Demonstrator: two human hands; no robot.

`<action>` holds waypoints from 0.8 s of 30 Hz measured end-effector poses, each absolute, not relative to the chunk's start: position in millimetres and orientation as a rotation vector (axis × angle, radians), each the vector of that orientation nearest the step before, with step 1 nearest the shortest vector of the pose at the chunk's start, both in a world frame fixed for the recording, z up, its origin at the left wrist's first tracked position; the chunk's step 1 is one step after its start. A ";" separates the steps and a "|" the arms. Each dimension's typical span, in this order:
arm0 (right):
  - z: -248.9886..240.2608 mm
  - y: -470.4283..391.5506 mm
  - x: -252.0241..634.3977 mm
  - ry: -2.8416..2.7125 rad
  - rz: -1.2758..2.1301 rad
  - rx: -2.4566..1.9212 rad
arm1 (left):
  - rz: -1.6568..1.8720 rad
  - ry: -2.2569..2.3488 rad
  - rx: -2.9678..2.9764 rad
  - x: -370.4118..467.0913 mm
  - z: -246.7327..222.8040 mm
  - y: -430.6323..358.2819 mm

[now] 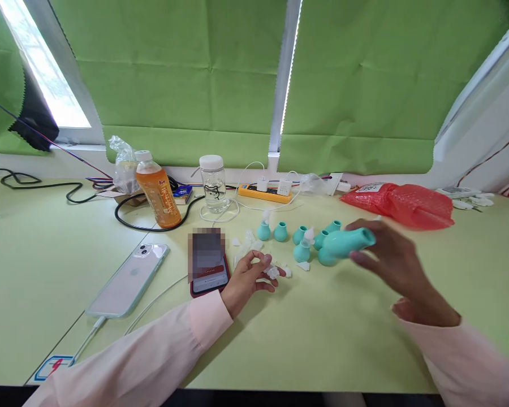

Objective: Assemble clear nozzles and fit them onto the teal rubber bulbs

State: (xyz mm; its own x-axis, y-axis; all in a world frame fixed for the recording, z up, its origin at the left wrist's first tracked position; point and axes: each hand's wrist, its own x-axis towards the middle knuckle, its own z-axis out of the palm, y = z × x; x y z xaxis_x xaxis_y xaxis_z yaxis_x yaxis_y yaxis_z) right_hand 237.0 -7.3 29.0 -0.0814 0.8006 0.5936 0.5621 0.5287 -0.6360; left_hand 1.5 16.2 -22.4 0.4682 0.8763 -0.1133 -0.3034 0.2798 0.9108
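My left hand (251,277) is low over the table with its fingers curled. Between thumb and fingers it pinches a small translucent plastic piece (272,272). Raised off the table, my right hand (390,251) grips a teal rubber bulb (345,243) by its side, its open neck pointing right; motion blurs both. Several more teal bulbs stand just beyond, among them one (280,232) with a bare open neck. Two bulbs, a rear one (263,230) and a nearer one (302,252), carry translucent pieces in their necks. Loose translucent pieces (249,243) lie behind my left hand.
Left of my left hand lie a lit phone (212,280) and a pale phone (129,280) on a charging cable. An orange drink bottle (159,192) and a clear water bottle (215,186) stand behind. Farther back are a power strip (265,194) and a red plastic bag (401,206).
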 end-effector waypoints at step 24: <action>-46.9 -25.3 148.5 -2.177 0.586 -1.257 | 1.037 0.832 0.921 7.0 -35.7 11.2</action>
